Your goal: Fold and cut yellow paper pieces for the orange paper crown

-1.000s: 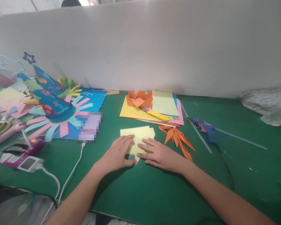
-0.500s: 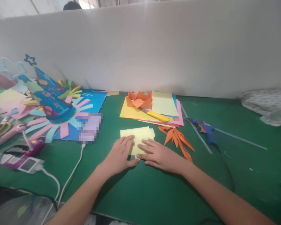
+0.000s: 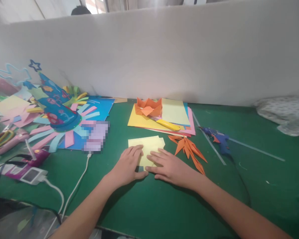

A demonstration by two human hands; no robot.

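Observation:
A pale yellow sheet of paper (image 3: 146, 149), partly folded, lies flat on the green table in front of me. On its left side rests my left hand (image 3: 129, 162), fingers stretched out and thumb pointing at the lower edge. My right hand (image 3: 168, 166) lies on the right side with fingers spread. Both hands cover parts of the sheet, so some folds are hidden. Just right of the paper are folded orange paper pieces (image 3: 188, 147). Behind it, an orange folded-paper crown shape (image 3: 149, 108) and a yellow utility knife (image 3: 168, 125) sit on stacked coloured paper (image 3: 175, 111).
A blue glue gun (image 3: 220, 139) and clear glue sticks (image 3: 256, 149) lie to the right. At left stand blue party cones (image 3: 61, 111) with paper strips, near a pixelated phone-like object (image 3: 96, 136), a white cable (image 3: 77, 182) and scissors (image 3: 2, 137). A white partition (image 3: 154, 56) closes the back.
The view has shifted slightly. My right fingers have moved a little on the paper; my left hand stays almost as it was.

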